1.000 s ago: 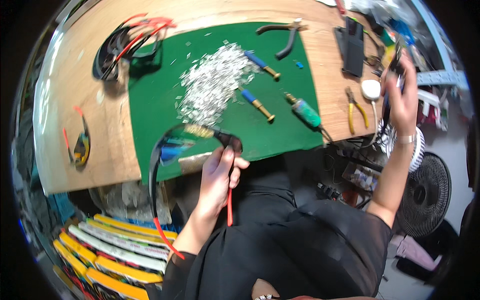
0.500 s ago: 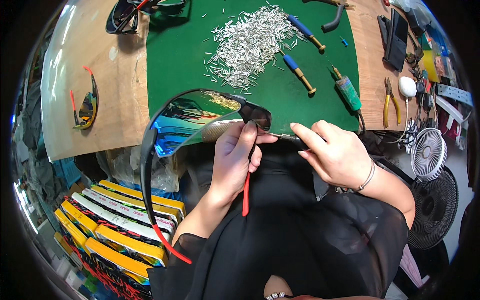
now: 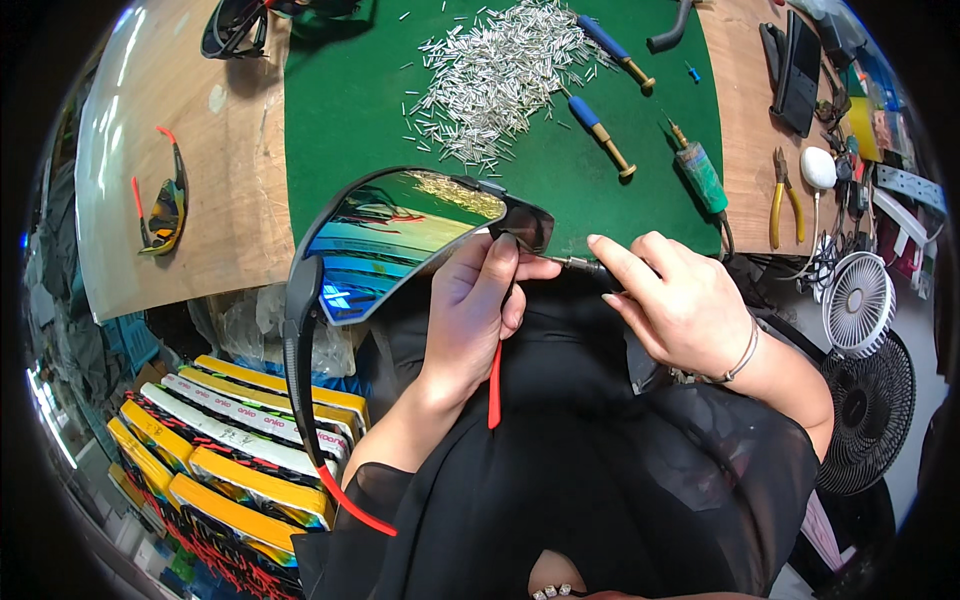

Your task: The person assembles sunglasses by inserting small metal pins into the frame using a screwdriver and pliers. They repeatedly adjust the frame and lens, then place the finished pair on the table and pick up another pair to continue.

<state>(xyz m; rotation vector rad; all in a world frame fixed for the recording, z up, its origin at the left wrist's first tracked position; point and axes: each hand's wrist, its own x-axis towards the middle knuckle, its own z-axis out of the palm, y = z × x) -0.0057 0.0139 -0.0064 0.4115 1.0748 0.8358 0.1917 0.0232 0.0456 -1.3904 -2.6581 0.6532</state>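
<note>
My left hand [image 3: 475, 300] is closed on a pair of black wraparound sunglasses [image 3: 297, 300] with a mirrored lens and red temple tips. Its thumb and fingers pinch the frame near the right hinge. One temple stretches down on the left; the other red tip [image 3: 494, 390] hangs below the hand. In my right hand [image 3: 685, 300] is a dark-handled screwdriver [image 3: 590, 268], its metal shaft pointing left at the hinge beside my left fingertips. Whether the tip touches a screw is hidden.
A pile of small silver pins [image 3: 495, 80] lies on the green mat [image 3: 350, 120]. Right of it are blue-handled tools [image 3: 600, 135], a green-handled corded tool [image 3: 700, 175] and yellow pliers [image 3: 783, 200]. Other sunglasses [image 3: 165, 210] lie left. Packed boxes [image 3: 240, 480] stand below; fans [image 3: 858, 300] stand right.
The sunglasses have tilted, so the lens faces me more and its reflection differs. The mat and pins sit slightly higher in view. Both hands keep their grips near the hinge.
</note>
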